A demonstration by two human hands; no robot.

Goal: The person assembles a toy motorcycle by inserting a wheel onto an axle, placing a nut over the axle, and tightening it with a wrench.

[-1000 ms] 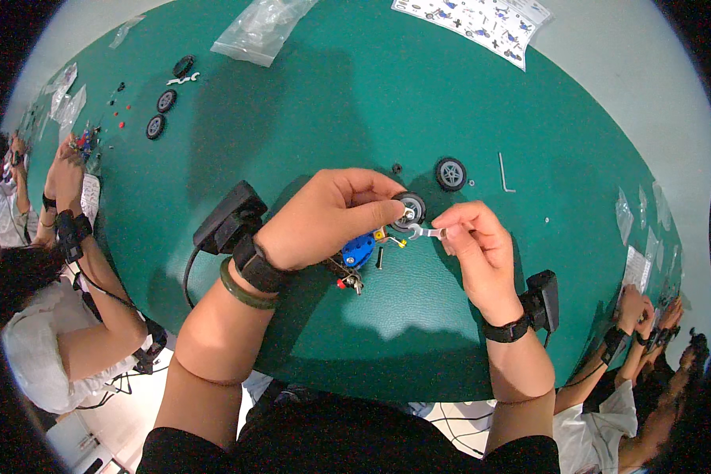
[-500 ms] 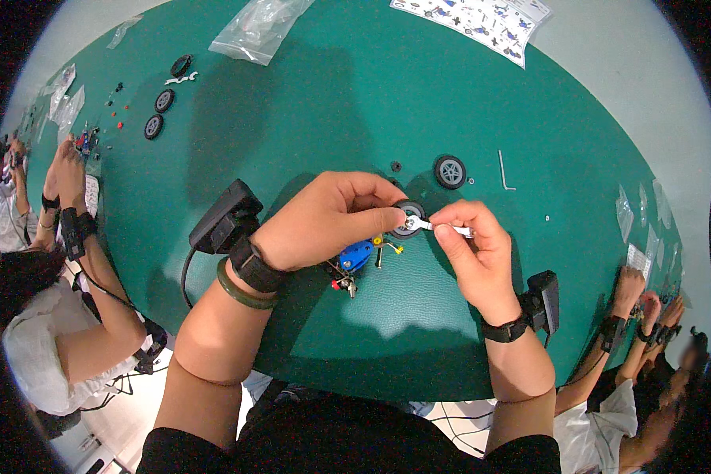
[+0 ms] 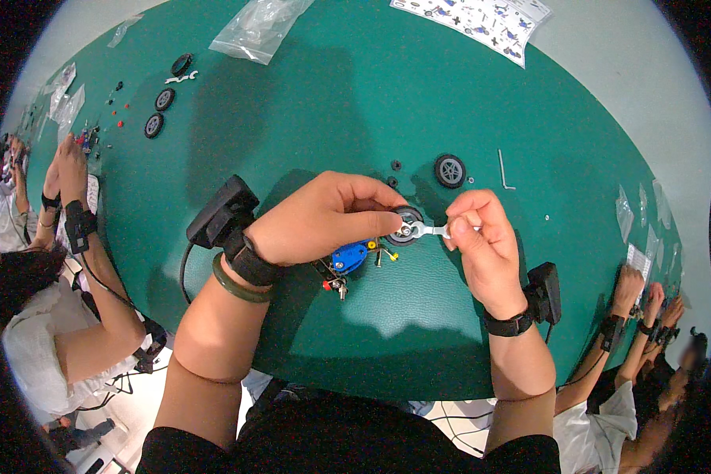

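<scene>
My left hand [image 3: 324, 217] is closed round a small black-tyred wheel [image 3: 408, 242], thumb near its grey hub. Attached to that wheel, or lying right by it, is a partly built toy model [image 3: 350, 257] with blue, yellow and red parts; the fingers hide how they join. My right hand [image 3: 486, 257] pinches the handle of a small silvery-white open-end wrench [image 3: 430, 231]. The wrench's jaw sits at the nut in the middle of the wheel.
Beyond my hands lie a loose wheel [image 3: 450, 171], an L-shaped hex key [image 3: 502, 170], small black parts [image 3: 396, 166] and a nut [image 3: 547, 217]. A plastic bag [image 3: 261, 31] and an instruction sheet [image 3: 482, 24] are farther back. Co-workers' hands [image 3: 73, 170] work at both sides.
The wheel has turned to show more of its hub. My right fingers have shifted slightly right and up with the wrench, and more of its head shows. The model has shifted slightly left.
</scene>
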